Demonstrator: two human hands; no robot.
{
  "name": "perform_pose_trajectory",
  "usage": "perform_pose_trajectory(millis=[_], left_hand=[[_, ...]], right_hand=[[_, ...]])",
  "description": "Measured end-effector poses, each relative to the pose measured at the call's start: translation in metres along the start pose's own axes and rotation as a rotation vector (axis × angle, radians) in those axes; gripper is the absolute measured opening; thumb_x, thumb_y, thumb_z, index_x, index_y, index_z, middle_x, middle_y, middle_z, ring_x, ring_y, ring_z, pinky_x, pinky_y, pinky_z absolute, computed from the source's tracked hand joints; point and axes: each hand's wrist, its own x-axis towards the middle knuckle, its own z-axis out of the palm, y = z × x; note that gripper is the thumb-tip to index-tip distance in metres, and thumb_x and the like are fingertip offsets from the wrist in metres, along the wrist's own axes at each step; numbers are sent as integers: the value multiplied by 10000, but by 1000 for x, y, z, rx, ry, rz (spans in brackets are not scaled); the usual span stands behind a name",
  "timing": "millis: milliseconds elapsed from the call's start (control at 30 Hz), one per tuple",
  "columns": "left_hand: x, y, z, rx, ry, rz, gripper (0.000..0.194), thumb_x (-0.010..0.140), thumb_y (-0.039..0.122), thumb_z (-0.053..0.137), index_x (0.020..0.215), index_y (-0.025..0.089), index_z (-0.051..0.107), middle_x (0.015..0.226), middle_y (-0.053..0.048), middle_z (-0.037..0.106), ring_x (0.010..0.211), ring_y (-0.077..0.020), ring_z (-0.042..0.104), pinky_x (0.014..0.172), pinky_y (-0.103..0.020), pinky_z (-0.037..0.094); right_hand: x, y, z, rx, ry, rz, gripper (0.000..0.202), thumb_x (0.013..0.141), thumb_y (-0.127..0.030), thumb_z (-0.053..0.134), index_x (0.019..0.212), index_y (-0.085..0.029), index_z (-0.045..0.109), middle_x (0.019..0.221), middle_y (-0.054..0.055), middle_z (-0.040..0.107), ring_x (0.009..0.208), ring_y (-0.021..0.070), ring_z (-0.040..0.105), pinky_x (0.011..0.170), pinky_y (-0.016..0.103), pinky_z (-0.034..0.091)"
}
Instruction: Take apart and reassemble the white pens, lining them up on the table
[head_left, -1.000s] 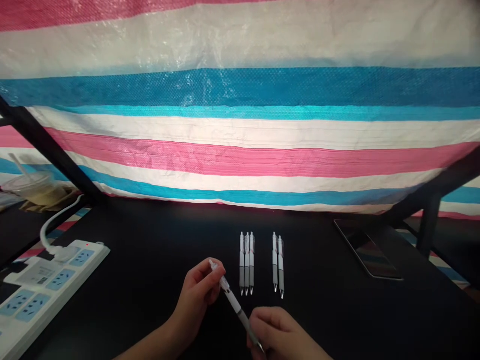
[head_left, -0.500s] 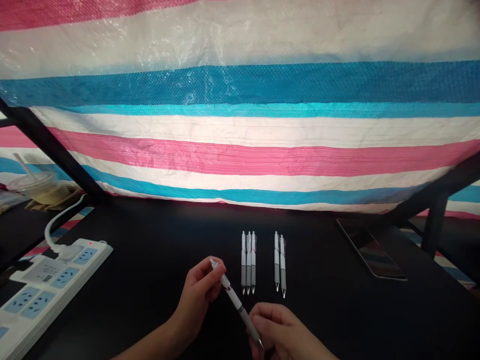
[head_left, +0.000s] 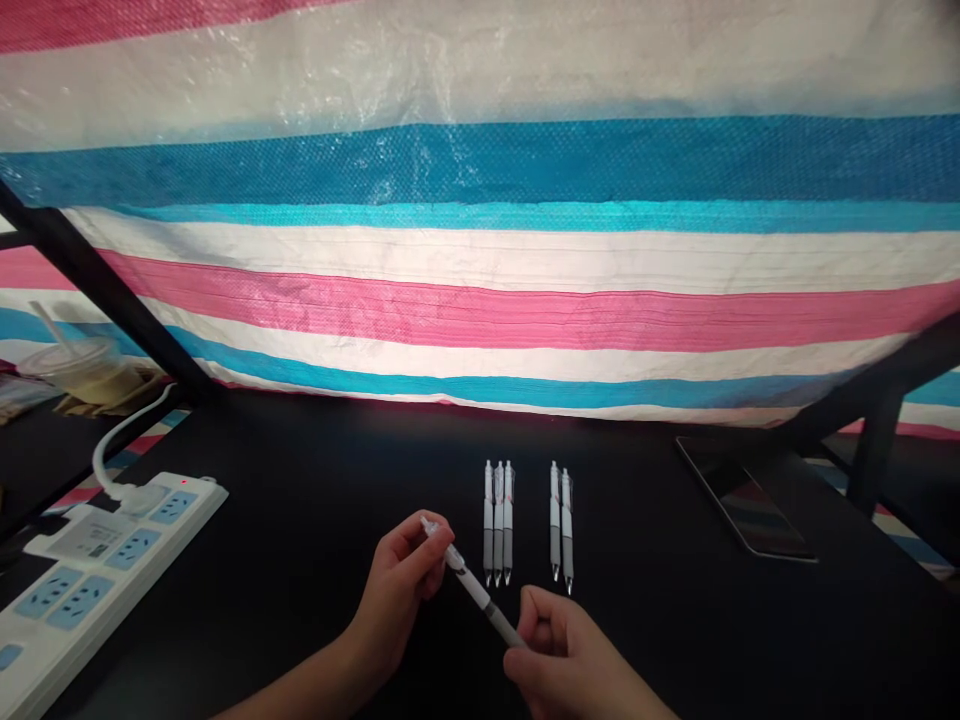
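A white and grey pen (head_left: 477, 592) slants between my two hands, low in the middle of the view. My left hand (head_left: 405, 590) pinches its white clicker end between thumb and fingers. Around its grey grip end my right hand (head_left: 562, 650) is closed, and the tip is hidden by the fingers. Beyond the hands, three similar pens (head_left: 499, 522) lie side by side on the black table (head_left: 337, 470), tips toward me. Two more pens (head_left: 562, 525) lie close together to their right.
At the left sits a white power strip (head_left: 127, 550) with a plugged-in cable. A plastic cup (head_left: 97, 370) stands behind it. A dark phone (head_left: 742, 500) lies at the right. Striped sheeting (head_left: 480, 310) hangs behind the table between black bars.
My right hand has shifted up slightly and closed over the pen's grip end, covering the tip that showed before. My left hand keeps its pinch, and the pen lies at a flatter slant.
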Motion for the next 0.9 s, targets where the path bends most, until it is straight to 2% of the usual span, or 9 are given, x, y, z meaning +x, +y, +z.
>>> perform_pose_trajectory(millis=[167,300,400,467,533,700,900], left_hand=[[0,-2,0,20,7,25,262,864,354,651,702,170,558,539,63,376,514,-80,272,497,-233,212],[1,-2,1,14,15,29,280,867,351,648,682,168,546,527,64,379,512,-80,282,501,-234,223],[2,-1,1,-12,24,44,272,857,352,659,688,167,554,524,65,384,503,-77,284,494,-233,220],[2,0,0,-16,26,55,272,857,352,661,688,165,558,523,66,379,502,-76,282,491,-232,220],[3,1,0,-16,25,51,271,859,349,662,689,164,560,530,66,378,504,-75,283,490,-229,221],[3,3,-1,-41,42,39,252,857,338,665,701,163,573,529,68,374,503,-70,296,489,-216,238],[7,6,-4,-132,93,52,241,826,336,701,701,159,596,534,63,401,507,-67,320,478,-198,264]], right_hand=[[-1,-4,-1,-93,50,-12,263,703,-242,657,688,-227,395,385,-108,513,265,32,339,318,136,212],[-2,-9,-2,-144,72,-28,384,666,-381,753,710,-226,404,414,-88,545,264,51,391,301,143,241],[-3,-9,-2,-13,3,30,449,754,-602,631,850,-182,507,520,-7,638,330,68,491,328,135,266],[-3,-8,-2,69,-29,91,537,805,-677,513,873,-146,551,516,23,638,340,62,495,339,132,263],[-3,-7,-2,95,-32,96,524,807,-669,531,815,-145,551,474,1,599,327,48,467,336,129,235],[-3,-7,-4,71,-45,-19,433,734,-528,725,767,-208,435,506,-50,596,309,38,447,306,123,196],[-2,-6,-7,66,-16,-78,405,740,-452,735,763,-218,405,502,-64,597,290,29,407,288,115,222]])
